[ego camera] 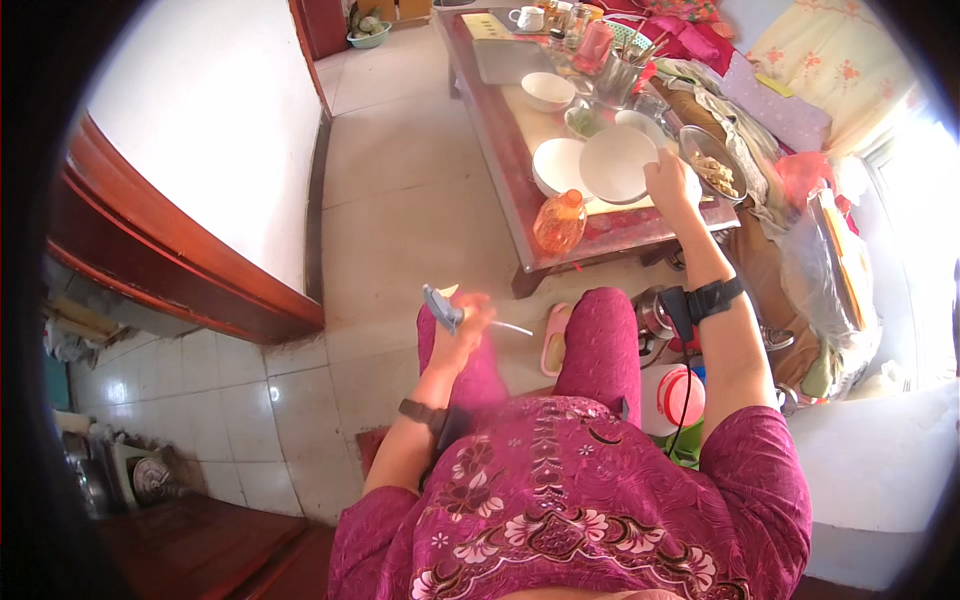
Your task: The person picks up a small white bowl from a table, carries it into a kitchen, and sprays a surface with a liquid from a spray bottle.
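Note:
My left hand (471, 330), blurred, is above my left thigh. It grips a grey pump or spray head (442, 309) with a thin white tube (513, 328) sticking out to the right. Over the near end of the low table, my right hand (673, 184) holds a white bowl (619, 163) by its right rim. That bowl overlaps another white bowl (556, 166) in the view. A translucent orange bottle (560, 225) stands at the table's near left corner. Right of my right hand is a metal bowl (739, 180) with pale food pieces (712, 172) inside.
The low table (491, 142) also bears a small bowl with greens (585, 121), a white bowl (548, 91), a metal utensil holder (619, 79) and a white mug (528, 18). On the floor are a pink slipper (556, 337) and a red-lidded container (681, 397). A wall edge (319, 217) stands left.

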The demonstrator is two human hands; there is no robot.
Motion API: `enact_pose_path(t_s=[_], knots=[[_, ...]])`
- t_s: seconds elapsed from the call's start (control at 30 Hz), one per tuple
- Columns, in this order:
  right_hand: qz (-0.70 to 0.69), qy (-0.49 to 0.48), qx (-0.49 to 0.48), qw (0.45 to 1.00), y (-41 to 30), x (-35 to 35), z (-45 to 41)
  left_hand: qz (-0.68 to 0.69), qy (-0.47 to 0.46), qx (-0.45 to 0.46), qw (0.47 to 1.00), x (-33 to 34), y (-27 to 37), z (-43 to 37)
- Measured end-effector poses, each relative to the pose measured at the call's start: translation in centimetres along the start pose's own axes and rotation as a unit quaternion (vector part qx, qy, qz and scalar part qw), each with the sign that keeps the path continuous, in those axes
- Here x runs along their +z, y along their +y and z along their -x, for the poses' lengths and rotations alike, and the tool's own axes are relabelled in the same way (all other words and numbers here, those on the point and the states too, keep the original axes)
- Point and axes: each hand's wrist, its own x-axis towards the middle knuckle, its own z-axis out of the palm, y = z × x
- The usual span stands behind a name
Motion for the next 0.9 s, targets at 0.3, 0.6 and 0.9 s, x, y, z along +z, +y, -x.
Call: enact_pose_path(t_s=[0.3,0.6,0.9], knots=[[0.092,0.003,0.02,0.996,1.1,0.4,-2.7,0.039,0.006,-0.011,0.999,-0.3,-0.3,-0.2],[0.192,-0.031,-0.05,0.98,-0.1,2.6,-4.9,0.053,0.003,-0.015,0.998,-0.6,-0.4,-0.3],[0.168,-0.032,-0.021,0.985,-0.1,2.9,-5.1,0.053,0.0,-0.015,0.998,-0.5,-0.1,-0.2]])
